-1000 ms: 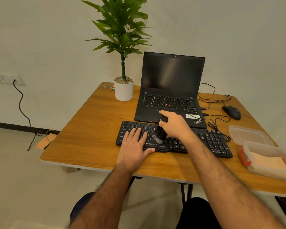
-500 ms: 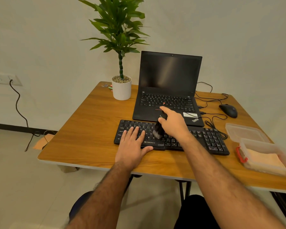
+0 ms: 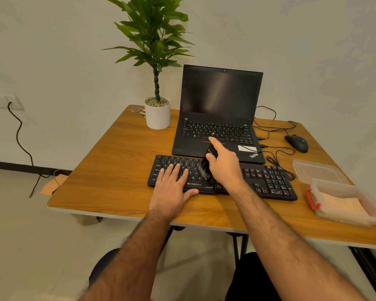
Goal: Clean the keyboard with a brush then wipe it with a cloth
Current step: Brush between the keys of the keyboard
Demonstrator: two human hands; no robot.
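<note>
Keyboard [image 3: 267,181] flat on worktop [image 3: 117,153], near laptop [image 3: 217,118]. Left hand [image 3: 172,187] flat, fingers straight, pinning left keys. Right hand [image 3: 225,168] clamped on brush [image 3: 206,165], bristles on centre keys. Advisable: short light strokes along rows, keyboard pinned. Cloth [image 3: 343,209] unused in box [image 3: 347,205], right.

Keyboard [image 3: 267,181] on table [image 3: 109,170] right in front of me, laptop [image 3: 217,127] just behind it. Plant pot [image 3: 157,115] left of laptop, mouse [image 3: 296,143] to its right. Container [image 3: 345,205] w/ cloth [image 3: 343,206] inside at right edge, lid [image 3: 317,171] behind it.
</note>
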